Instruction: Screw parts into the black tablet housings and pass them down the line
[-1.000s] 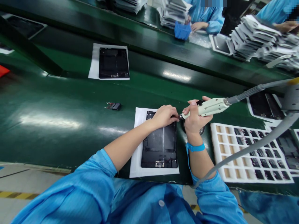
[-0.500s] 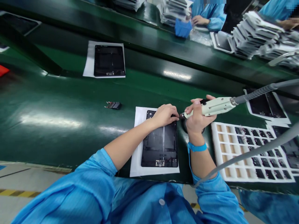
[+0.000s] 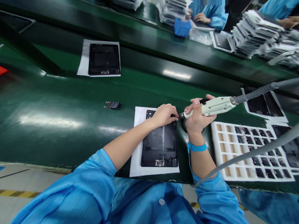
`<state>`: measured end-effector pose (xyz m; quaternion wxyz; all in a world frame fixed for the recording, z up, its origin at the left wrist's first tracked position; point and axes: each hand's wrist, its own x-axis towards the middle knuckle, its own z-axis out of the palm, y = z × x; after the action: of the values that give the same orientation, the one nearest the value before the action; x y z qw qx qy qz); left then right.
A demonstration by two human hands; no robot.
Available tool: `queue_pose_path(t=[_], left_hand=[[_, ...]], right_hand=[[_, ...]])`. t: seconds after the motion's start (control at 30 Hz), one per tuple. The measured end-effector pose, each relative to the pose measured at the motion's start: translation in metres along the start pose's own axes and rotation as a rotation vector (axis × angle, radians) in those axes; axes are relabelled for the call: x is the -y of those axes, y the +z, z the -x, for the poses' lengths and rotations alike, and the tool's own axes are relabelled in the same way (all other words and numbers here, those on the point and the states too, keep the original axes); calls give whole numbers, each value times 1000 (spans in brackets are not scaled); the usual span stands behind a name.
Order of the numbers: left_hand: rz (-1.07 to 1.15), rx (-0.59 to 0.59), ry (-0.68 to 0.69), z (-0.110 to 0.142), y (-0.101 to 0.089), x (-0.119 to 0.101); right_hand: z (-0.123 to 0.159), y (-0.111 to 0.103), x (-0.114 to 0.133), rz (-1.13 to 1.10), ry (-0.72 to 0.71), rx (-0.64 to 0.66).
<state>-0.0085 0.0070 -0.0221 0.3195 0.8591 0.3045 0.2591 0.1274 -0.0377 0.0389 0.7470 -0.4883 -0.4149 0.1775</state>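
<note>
The left hand (image 3: pixel 166 115) is resting over the far right corner of a black tablet housing (image 3: pixel 158 146), its fingers bending together and downward; whether they are pinching anything small is impossible to tell, as the hand itself is hiding the spot. The housing is lying flat on a white sheet (image 3: pixel 136 158) at the near edge of the green bench (image 3: pixel 70 93), with a small circuit board (image 3: pixel 160 163) showing at its near end. The right hand (image 3: pixel 195 119) is closing firmly around a pale green handheld tool (image 3: pixel 217 106), which is pointing left, its tip sitting just beside the left fingertips; contact there is too small to make out. A grey hose (image 3: pixel 252 91) is running from the tool toward the right, and a blue wrist strap (image 3: pixel 196 147) is circling the right wrist. To the right, a white foam tray (image 3: pixel 217 146) is holding dark parts in many of its compartments. Farther left, a small black part with thin wires (image 3: pixel 113 105) is lying alone on the bench, and beyond it another tablet housing (image 3: pixel 104 59) is resting on its own sheet. On the far side, a blue bin (image 3: pixel 182 28) is standing near a co-worker's hand (image 3: pixel 202 18).
</note>
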Motion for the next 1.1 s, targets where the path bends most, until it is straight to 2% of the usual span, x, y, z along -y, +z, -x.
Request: queue_pose_path(t=[1.1], left_hand=[[-1,26,-70,-4,-3,-6]], right_hand=[[2,1,-1,-10,-7,20]])
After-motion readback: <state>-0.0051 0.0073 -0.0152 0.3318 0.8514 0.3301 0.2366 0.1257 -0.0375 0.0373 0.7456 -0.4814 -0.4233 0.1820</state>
